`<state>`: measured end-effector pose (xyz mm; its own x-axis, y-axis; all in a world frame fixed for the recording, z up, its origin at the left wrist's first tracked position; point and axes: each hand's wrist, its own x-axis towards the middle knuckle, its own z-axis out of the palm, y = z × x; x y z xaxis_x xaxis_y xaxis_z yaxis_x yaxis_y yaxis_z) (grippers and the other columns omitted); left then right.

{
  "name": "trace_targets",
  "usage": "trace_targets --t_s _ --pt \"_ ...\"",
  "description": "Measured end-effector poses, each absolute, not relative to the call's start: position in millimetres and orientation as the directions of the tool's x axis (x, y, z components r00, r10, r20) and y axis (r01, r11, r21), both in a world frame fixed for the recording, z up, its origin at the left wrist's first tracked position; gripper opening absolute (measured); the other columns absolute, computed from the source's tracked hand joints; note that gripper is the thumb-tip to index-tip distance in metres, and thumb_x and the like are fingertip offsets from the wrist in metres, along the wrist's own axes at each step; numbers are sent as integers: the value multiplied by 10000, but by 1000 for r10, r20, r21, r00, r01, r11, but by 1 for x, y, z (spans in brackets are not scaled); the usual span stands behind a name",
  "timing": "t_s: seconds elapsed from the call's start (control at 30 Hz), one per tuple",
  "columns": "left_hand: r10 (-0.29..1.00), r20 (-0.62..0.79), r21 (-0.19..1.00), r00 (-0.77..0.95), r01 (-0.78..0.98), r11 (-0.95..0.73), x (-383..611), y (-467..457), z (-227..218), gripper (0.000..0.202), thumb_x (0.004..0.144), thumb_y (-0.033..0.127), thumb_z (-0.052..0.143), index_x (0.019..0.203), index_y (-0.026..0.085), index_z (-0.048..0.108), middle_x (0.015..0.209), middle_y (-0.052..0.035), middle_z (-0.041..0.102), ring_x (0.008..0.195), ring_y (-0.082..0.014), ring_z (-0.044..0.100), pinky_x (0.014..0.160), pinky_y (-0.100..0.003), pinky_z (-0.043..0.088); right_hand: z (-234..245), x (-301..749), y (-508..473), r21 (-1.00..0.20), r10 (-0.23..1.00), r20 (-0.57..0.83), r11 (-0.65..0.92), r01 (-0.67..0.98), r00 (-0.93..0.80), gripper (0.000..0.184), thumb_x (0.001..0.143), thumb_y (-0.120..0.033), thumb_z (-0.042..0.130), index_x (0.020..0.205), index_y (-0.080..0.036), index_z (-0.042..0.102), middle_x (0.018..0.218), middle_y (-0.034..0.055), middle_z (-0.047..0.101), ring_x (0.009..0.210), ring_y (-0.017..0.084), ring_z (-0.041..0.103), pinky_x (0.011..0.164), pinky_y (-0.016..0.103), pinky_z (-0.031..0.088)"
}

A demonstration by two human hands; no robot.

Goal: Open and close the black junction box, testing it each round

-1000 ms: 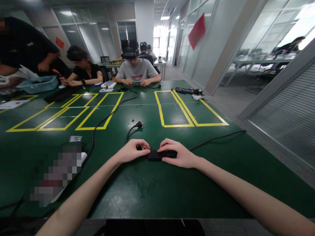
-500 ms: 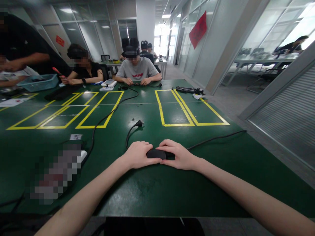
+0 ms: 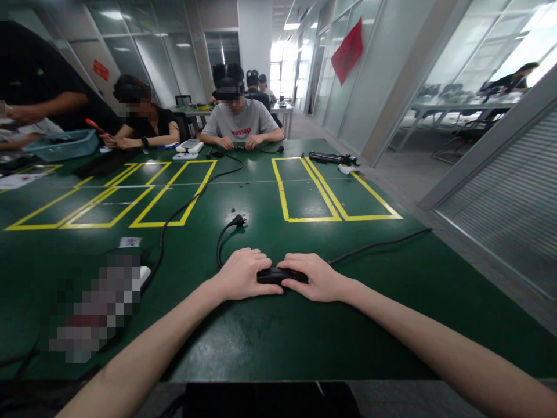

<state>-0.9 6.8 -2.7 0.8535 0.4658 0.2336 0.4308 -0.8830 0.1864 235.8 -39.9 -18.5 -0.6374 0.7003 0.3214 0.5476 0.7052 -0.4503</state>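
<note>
A small black power adapter (image 3: pixel 273 275) lies on the green table (image 3: pixel 278 337) just in front of me. My left hand (image 3: pixel 241 274) grips its left end and my right hand (image 3: pixel 311 277) grips its right end, fingers curled over it. From under my left hand a black cord loops away to a plug (image 3: pixel 237 220) lying on the table. A second thin black cable (image 3: pixel 378 244) runs from my right hand towards the table's right edge.
Yellow tape rectangles (image 3: pixel 304 191) mark the table's middle. A white power strip (image 3: pixel 141 273) with a black cord lies at my left. Across the table sit two people, one in a grey shirt (image 3: pixel 241 125). A blue basket (image 3: pixel 61 145) stands far left, a black tool (image 3: pixel 331 157) far right.
My left hand has slid right over the adapter's left end and closed on it. The adapter has tipped from lying flat to held between both hands. The plug's cord has shifted slightly left.
</note>
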Motion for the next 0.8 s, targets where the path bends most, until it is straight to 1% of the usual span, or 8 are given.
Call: trace_targets --t_s 0.1,0.17,0.27,0.4,0.5,0.57,0.67,0.8 --pt "472 249 134 846 453 -882 -1 5 -3 580 895 754 605 752 192 582 720 -13 634 705 -191 610 644 -306 353 -20 234 -42 -372 670 391 742 557 -631 223 991 -327 579 1088 -152 676 880 75 669 769 198 623 667 298 444" --pt "484 248 131 839 466 -875 0 3 -3 582 906 751 592 746 191 581 714 -12 646 693 -188 621 644 -306 358 -19 231 -42 -353 675 399 738 575 -621 220 1005 -326 555 1070 -154 676 879 75 678 777 197 631 678 296 440" --pt "471 246 148 847 447 -882 1 1 -4 580 930 733 574 726 190 576 690 -9 647 667 -179 624 640 -305 359 -16 226 -42 -342 729 321 684 644 -605 238 1019 -381 556 990 -175 670 878 64 700 782 193 649 682 290 425" --pt "471 244 144 848 448 -882 3 -2 -3 563 935 711 587 716 192 568 689 -8 647 663 -178 627 629 -309 366 -13 220 -43 -249 786 184 618 746 -590 374 1029 -484 545 838 -180 652 779 56 701 706 190 641 630 292 350" --pt "507 246 136 826 488 -862 5 -2 -2 559 918 724 599 746 192 580 718 -12 657 691 -188 640 635 -305 378 -11 218 -43 -219 827 166 562 798 -537 431 1046 -493 511 786 -178 650 742 59 701 677 182 632 615 294 308" --pt "519 252 133 817 502 -855 6 -2 -3 574 919 738 585 746 190 578 713 -13 659 693 -191 644 634 -301 377 -10 217 -43 -222 838 160 546 808 -522 433 1046 -495 512 788 -178 654 755 60 708 680 179 632 616 291 302" --pt "505 260 128 823 489 -863 5 1 -5 587 954 729 536 727 189 571 695 -11 659 680 -182 640 628 -294 364 -7 220 -42 -238 830 139 558 795 -540 384 1031 -489 548 841 -175 659 803 59 719 713 182 644 631 284 312" --pt "510 266 133 818 493 -860 2 5 -7 598 924 751 563 720 189 575 669 -6 640 661 -173 623 607 -283 337 -6 223 -40 -225 801 118 597 770 -587 347 1018 -480 565 880 -176 659 805 58 710 723 191 646 638 288 320"
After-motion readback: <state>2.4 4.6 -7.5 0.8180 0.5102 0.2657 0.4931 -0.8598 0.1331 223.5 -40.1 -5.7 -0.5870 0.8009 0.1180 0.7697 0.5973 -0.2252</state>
